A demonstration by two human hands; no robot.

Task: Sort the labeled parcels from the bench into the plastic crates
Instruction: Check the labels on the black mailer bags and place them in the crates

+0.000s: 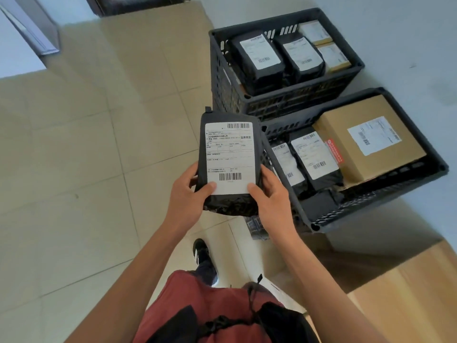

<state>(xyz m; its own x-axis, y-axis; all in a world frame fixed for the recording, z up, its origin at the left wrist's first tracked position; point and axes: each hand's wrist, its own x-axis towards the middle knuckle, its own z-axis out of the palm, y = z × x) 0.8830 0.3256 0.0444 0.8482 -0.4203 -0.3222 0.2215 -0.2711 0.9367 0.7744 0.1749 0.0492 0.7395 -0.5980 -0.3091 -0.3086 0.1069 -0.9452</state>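
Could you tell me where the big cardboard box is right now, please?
In the head view, the cardboard box sits at the right end of the nearer crate, beside black labeled parcels.

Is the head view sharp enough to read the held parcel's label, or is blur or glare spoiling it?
Head view: held parcel label shows no glare, barcodes crisp, small print soft; wide-angle bends the crates at the edges; even daylight, soft shadows.

Both arms outstretched, left grip (184, 194) and right grip (270, 194) curled, thumbs on top
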